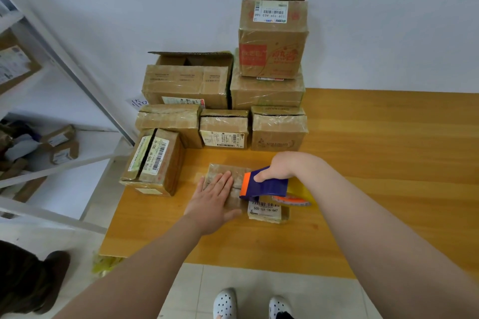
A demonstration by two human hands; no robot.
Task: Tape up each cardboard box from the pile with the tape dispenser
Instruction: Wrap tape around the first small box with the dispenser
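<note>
Small box [228, 169] is pinned to the bench [388, 137] under the flat, straight-fingered left grip [215, 197], and the tape dispenser [269, 185] clamped in the right grip [278, 166] is aimed leftward across it.

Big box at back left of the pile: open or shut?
Open. The big box has its flap raised, and its inside shows.

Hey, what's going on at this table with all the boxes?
A person is taping a small box on the table. The left hand presses flat on it to steady it, while the right hand grips the tape dispenser at its right end. More boxes sit piled behind, by the wall.
</note>
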